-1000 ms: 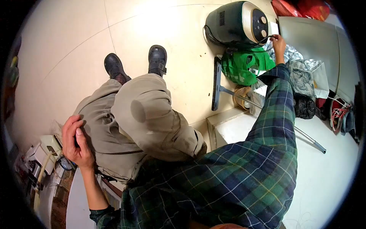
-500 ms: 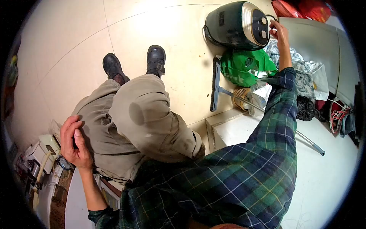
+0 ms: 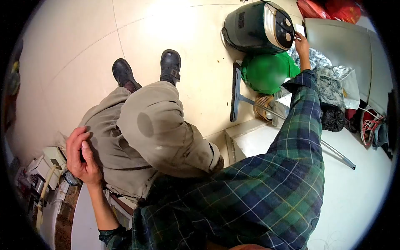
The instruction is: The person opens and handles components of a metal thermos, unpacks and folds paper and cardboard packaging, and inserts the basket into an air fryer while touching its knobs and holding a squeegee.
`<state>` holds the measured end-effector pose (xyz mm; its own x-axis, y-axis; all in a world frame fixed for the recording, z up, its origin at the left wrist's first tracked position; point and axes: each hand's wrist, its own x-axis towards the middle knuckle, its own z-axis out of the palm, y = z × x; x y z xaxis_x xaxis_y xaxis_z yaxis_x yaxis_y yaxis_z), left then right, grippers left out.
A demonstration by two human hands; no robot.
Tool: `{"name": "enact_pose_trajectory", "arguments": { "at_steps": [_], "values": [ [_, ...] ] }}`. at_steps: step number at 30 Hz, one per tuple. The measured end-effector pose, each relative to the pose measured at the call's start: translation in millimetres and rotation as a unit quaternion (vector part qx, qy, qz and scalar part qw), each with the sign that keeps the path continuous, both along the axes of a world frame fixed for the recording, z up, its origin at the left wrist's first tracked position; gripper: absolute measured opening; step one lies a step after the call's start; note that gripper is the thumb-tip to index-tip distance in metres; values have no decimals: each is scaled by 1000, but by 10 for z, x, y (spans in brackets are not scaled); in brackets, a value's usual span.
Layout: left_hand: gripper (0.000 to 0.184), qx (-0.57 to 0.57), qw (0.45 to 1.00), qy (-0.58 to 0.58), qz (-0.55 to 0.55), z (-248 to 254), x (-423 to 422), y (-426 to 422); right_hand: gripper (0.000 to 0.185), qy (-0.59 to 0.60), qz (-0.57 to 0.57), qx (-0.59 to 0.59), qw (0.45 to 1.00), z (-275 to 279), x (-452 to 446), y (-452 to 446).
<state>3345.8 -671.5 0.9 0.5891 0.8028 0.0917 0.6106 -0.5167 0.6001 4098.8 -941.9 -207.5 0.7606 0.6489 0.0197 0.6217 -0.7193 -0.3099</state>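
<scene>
A dark green air fryer [image 3: 250, 28] with two knobs on its front panel stands on the floor at the upper right. My right hand [image 3: 303, 45] is at its front, fingers pinched together beside the lower knob. A thin black cord [image 3: 273, 6] arcs over the fryer's top and down to these fingers, which appear closed on it; the exact grip is partly hidden. My left hand [image 3: 82, 156] rests beside my left thigh, loosely curved and empty, thumb apart from the fingers.
Below the fryer lie a green bag [image 3: 266, 74] and a squeegee [image 3: 236, 92] with a long metal handle. A wicker basket [image 3: 263, 106], a patterned bag [image 3: 333, 85] and a black plastic bag [image 3: 332, 117] crowd the right side. Red bags [image 3: 342, 10] lie at the top right.
My right hand has moved slightly down along the fryer's front. The cord, earlier looped out to the right, now crosses the fryer's top. My left hand stays still.
</scene>
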Motion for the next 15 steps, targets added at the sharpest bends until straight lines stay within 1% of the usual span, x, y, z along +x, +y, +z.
{"name": "enact_pose_trajectory", "arguments": {
  "at_steps": [1,3,6,7,8,10,11,12,14,15],
  "values": [
    [18,2,1000,0,0,2,7,4,45,0,0,2,1000,16,-38,32],
    [16,12,1000,-2,-14,10,23,5,46,-56,18,-1,998,83,-154,58],
    [17,-10,1000,-7,8,5,28,-29,45,-66,13,17,998,156,-284,135],
    [17,-7,1000,-6,11,22,38,-45,43,-88,43,-1,995,136,-259,147],
    [17,-10,1000,-5,10,36,60,-62,43,-88,47,3,995,141,-246,157],
    [17,-8,1000,-7,13,30,53,-64,43,-22,44,-19,999,150,-168,179],
    [16,-10,1000,-27,9,11,41,-66,44,11,52,6,999,152,-135,177],
    [15,-13,999,-47,4,5,24,-69,44,10,56,8,998,166,-183,218],
    [15,-6,999,-45,14,14,14,-82,45,-38,29,-44,998,206,-281,276],
    [15,-6,999,-47,13,19,2,-84,47,-41,30,-68,996,204,-304,304]
  ]
}}
